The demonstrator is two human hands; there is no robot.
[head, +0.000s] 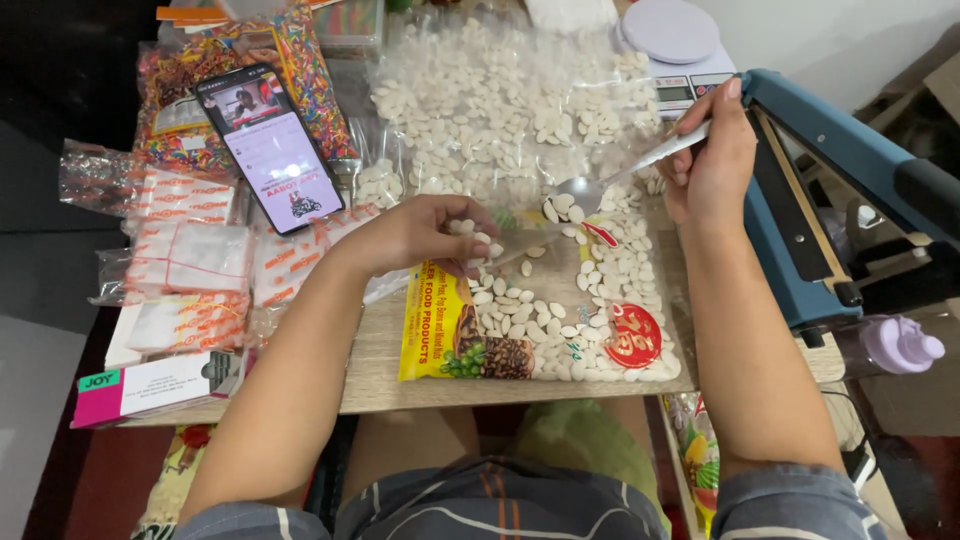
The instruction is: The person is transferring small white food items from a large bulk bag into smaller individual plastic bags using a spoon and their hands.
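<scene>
Knees and shorts cut off at frame bottom. Seed bag lies flat on table. Left hand, fingers curled, pinches small pouch above bag; pouch mouth partly hidden. Right hand grips spoon; long axis diagonal, bowl pointing toward pouch.

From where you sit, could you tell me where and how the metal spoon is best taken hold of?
Take the spoon by the far end of its long, slim handle, as the right hand does now, coming from the right. The bowl lies low on the left, over the open mouth of the small clear bag that the left hand holds, so a handle-end grip keeps the bowl clear to tip white seeds.
</scene>
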